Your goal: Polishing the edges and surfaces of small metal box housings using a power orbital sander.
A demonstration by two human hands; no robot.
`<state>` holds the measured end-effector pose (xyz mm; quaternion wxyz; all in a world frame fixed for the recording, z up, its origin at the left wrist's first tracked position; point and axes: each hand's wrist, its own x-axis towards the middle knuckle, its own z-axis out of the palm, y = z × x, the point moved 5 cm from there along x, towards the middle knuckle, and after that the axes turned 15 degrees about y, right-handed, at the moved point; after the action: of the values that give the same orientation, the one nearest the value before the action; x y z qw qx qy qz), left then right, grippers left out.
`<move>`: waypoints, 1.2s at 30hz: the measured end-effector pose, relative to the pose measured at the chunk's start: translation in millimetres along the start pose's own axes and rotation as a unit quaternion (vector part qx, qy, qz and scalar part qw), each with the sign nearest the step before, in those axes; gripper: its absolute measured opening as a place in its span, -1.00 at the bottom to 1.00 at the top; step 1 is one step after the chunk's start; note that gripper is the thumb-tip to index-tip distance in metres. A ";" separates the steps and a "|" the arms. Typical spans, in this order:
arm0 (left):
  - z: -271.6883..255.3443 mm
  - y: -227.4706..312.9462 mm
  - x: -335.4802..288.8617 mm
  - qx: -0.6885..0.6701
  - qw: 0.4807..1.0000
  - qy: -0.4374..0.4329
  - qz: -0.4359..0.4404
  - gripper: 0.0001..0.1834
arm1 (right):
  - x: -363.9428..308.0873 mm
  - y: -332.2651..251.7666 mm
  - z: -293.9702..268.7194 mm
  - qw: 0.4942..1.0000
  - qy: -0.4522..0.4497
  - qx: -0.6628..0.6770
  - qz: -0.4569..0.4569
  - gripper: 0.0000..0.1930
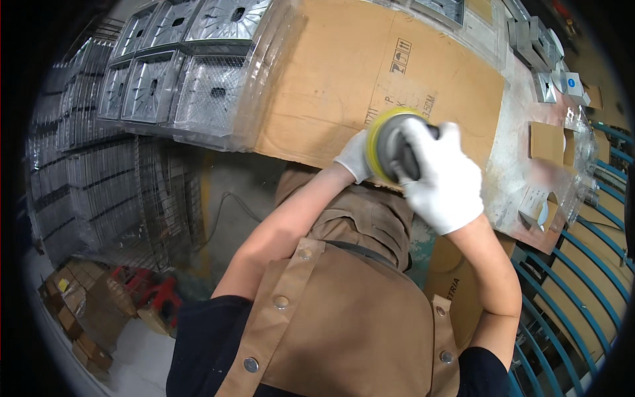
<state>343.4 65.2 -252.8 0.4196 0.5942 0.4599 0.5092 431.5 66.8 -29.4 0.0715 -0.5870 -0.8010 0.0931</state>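
Note:
My right hand [442, 178], in a white glove, is closed around a round grey-and-black tool with a yellow rim [378, 147]. Blur softens the tool's edge, and its far face is turned from view. My left hand [356, 156], gloved in white too, is just left of the tool at the cardboard's near edge. Its fingers are hidden behind the tool, so I cannot tell what they touch. Under and beyond both hands, a flat brown cardboard sheet [331, 73] with printed marks covers the middle of the table.
Clear plastic trays of silvery square metal parts [211, 86] stand at the table's left. To the right are an open cardboard box [548, 142], a small white box [574, 86] and metal pieces [532, 43]. Blue curved rails [582, 284] run along the right; stacked trays [99, 178] fill the left.

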 end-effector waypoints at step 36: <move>-2.0 10.4 5.8 0.092 0.992 0.009 -0.081 -0.74 | -6.8 28.6 -8.4 0.999 0.039 0.017 0.021 -0.38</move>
<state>343.0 68.5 -241.2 0.3988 0.5870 0.5549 0.4342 461.9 69.2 -27.9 0.1108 -0.6058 -0.7832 0.0852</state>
